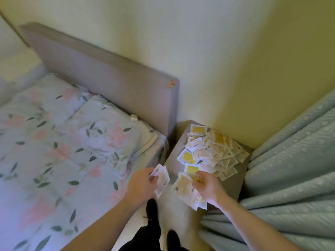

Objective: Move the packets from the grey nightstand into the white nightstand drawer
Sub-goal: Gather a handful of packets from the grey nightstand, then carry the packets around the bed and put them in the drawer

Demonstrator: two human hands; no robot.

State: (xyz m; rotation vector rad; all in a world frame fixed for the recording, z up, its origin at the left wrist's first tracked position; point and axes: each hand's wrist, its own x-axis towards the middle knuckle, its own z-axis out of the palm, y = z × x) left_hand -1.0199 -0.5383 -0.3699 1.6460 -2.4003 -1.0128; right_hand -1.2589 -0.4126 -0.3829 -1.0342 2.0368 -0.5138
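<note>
Both hands grip packets, my left hand (143,182) a few, my right hand (208,187) a sheaf, with the remaining pile (212,151) just beyond my right on the grey nightstand (233,183).

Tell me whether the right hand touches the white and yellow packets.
Touching: the head view shows the right hand with fingers curled over a bunch of packets.

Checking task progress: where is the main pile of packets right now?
In the head view, the pile of packets lies right of centre on the grey nightstand, between the bed and the curtain.
</note>
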